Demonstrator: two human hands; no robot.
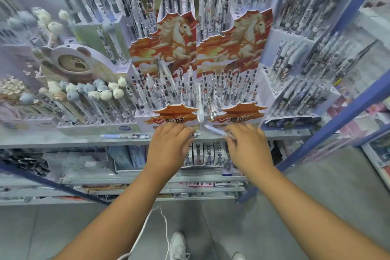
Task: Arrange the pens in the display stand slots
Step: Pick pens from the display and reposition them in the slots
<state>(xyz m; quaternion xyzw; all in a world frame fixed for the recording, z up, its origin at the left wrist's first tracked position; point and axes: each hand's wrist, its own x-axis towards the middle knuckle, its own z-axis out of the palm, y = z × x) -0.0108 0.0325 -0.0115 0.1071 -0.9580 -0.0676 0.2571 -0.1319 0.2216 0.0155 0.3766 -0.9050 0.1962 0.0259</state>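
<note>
1. Both hands are reaching out in the middle of the frame, at the front edge of the shelf (63,140).
2. The left hand (168,143) is lying palm down w/ fingers curled. A small pen tip (197,134) is peeking out by its fingertips, so it's prob pinching a pen, but most of that pen is hidden.
3. The right hand (248,145) is holding a white-blue pen (215,130) in its fingers. The pen is pointing up-left, twd the gap btwn the two stands.
4. The left red horse stand (168,121) and the right red horse stand (242,120) are sitting side by side, just above the hands. Lots of pens are standing in their slots.
5. A white pen (199,103) and a clear pen (211,107) are leaning out at the front, right btwn the two stands.
6. One loose pen (125,136) is lying flat on the shelf, left of the left hand.
7. Pens w/ round animal tops (99,93) are standing at the left of the frame. A bear-face stand (73,63) is sitting behind them.
8. White shoes (178,246) are showing at the bottom, on the grey floor.
</note>
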